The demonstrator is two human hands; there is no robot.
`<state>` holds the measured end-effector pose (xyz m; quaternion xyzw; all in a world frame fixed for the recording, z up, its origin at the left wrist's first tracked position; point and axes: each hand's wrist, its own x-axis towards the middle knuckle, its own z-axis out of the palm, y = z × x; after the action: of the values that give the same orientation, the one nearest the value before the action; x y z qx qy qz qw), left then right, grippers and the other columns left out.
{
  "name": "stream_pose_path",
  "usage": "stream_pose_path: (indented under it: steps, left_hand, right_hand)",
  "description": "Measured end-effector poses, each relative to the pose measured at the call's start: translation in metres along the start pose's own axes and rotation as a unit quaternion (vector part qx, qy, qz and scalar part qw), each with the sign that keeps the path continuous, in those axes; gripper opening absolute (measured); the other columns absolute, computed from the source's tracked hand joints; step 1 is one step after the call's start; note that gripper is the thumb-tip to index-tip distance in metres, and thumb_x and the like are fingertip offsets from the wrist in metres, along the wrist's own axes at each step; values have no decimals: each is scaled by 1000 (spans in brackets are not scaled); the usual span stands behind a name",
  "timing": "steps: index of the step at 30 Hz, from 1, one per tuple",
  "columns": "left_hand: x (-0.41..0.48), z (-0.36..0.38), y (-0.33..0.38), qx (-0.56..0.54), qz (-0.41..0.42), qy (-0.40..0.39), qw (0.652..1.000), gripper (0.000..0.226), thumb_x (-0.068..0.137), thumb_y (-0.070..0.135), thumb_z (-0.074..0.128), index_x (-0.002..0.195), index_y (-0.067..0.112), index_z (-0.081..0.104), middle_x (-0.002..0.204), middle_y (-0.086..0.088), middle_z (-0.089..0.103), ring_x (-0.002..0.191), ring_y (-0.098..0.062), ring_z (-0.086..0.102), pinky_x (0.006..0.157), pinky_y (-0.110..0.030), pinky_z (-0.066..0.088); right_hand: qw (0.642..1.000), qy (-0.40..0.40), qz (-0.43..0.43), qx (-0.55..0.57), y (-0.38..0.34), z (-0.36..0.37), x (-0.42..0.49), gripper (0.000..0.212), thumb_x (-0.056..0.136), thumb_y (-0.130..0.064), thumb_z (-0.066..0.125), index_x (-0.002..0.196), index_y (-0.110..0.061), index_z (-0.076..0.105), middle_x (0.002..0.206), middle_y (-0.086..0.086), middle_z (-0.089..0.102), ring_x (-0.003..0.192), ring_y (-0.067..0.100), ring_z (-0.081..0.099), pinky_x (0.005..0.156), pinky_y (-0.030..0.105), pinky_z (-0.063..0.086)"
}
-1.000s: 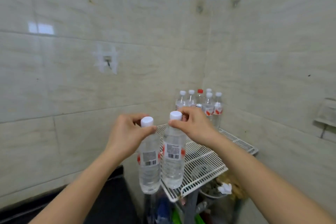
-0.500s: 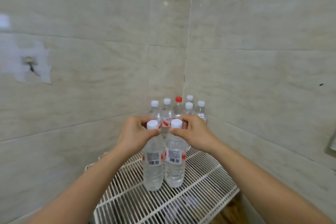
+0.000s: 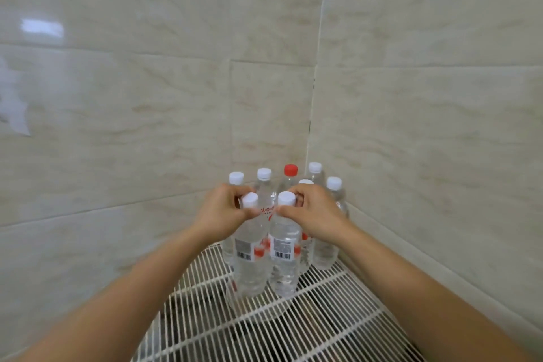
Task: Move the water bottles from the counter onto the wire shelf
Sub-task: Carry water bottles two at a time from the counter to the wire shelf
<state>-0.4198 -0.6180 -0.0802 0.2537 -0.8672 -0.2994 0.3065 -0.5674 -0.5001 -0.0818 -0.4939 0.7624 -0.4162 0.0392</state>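
Observation:
My left hand (image 3: 221,213) grips the neck of a clear white-capped water bottle (image 3: 249,261). My right hand (image 3: 313,211) grips the neck of a second one (image 3: 284,258) just to its right. Both bottles stand upright and side by side, low over or on the white wire shelf (image 3: 323,311); whether their bases touch the wires I cannot tell. Directly behind them, in the corner, stands a cluster of several more bottles (image 3: 326,247), one with a red cap (image 3: 290,169).
Beige tiled walls close in the shelf on the left and right and meet in a corner (image 3: 311,126) behind the bottles. The front and right stretch of wire grid (image 3: 338,332) carries nothing. Dark shapes show below through the wires.
Both hands have carried their bottles forward from beyond the shelf's front edge to over the shelf and lowered them close behind the corner cluster. The view has moved closer to the corner.

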Motion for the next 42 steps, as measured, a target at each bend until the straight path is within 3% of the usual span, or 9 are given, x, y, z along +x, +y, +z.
stream_pose_path:
  steps: [4,9,15,23,25,27,29,35,42]
  left_hand:
    - [12,-2,-4,20,-3,-20,1000,33,76,18,75,109,22,71,68,4,58,63,-10,49,65,-30,44]
    - [14,-11,0,5,5,-57,998,29,82,10,70,92,37,67,79,8,67,70,-4,55,74,-27,48]
    - [11,-15,5,41,23,-111,993,33,83,13,70,115,22,67,107,-3,70,98,-23,62,88,-39,52]
    - [7,-6,3,70,4,-89,994,48,85,26,68,131,25,55,114,3,66,98,-12,58,83,-26,45]
    - [4,0,4,74,-11,-51,996,42,81,31,72,121,25,61,101,0,68,90,-15,60,74,-27,45]
    - [3,5,2,84,-6,3,996,16,77,31,74,81,19,65,69,0,60,65,-16,53,58,-25,38]
    - [3,8,0,80,-14,21,997,31,76,29,76,62,14,53,55,3,46,52,-12,39,51,-24,28]
    - [8,10,1,70,-26,28,997,30,79,25,74,65,7,55,59,-2,48,56,-16,41,53,-28,30]
    - [13,10,-4,86,-20,41,995,18,81,27,72,77,11,65,73,-10,66,72,-25,61,60,-33,42]
  right_hand:
    - [1000,-13,11,-22,8,3,14,24,77,-32,76,84,-12,66,67,-1,56,60,13,52,57,34,43]
    - [997,-1,23,-70,8,10,27,28,79,-32,72,77,-6,62,60,2,53,54,16,49,53,31,40]
    - [994,25,39,-98,3,20,37,36,78,-35,72,62,-17,46,58,-1,46,58,21,49,50,30,36]
    - [987,66,47,-137,-5,29,40,43,81,-43,69,60,-17,43,62,0,49,74,29,61,57,32,41]
    - [985,64,49,-150,-8,29,38,43,83,-42,68,61,-17,41,62,0,46,74,28,60,58,33,40]
    - [985,50,45,-158,-12,26,37,43,83,-40,68,63,-19,37,65,1,48,75,28,59,57,32,39]
    - [983,25,36,-181,-17,18,36,45,85,-39,68,65,-20,32,69,2,48,74,27,56,53,31,36]
    - [975,-42,23,-218,-20,1,40,41,83,-38,70,68,-18,38,69,0,48,71,25,54,48,29,31]
    - [979,-19,33,-202,-14,8,39,41,81,-36,70,62,-15,40,61,0,46,56,17,46,45,28,29]
